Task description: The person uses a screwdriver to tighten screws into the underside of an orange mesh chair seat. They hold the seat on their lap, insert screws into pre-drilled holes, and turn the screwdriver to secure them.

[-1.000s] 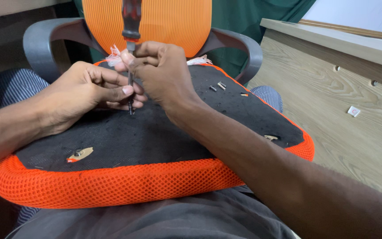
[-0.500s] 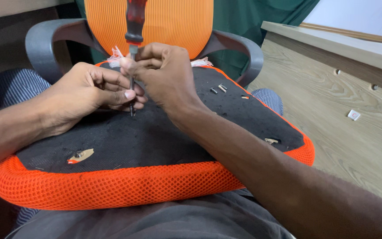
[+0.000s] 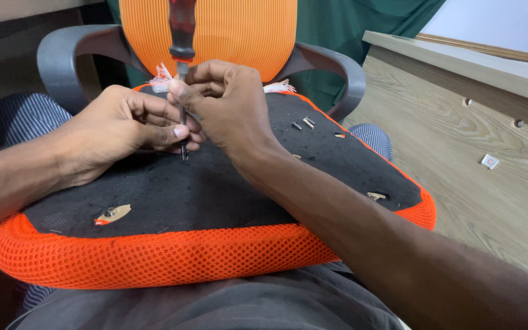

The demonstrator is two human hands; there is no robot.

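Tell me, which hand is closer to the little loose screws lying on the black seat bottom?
Right. The right hand grips the screwdriver just beside the loose screws; the left hand sits farther away, across the shaft.

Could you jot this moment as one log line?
left hand: steadies screwdriver shaft | right hand: grips shaft | tip: on seat underside | loose screws: beside

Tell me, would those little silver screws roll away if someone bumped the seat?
Probably a little. The loose screws look small, round and light, so a bump could set them rolling. But they lie on the black fabric underside of the seat cushion, which looks rough and fairly level, so they would likely stop soon.
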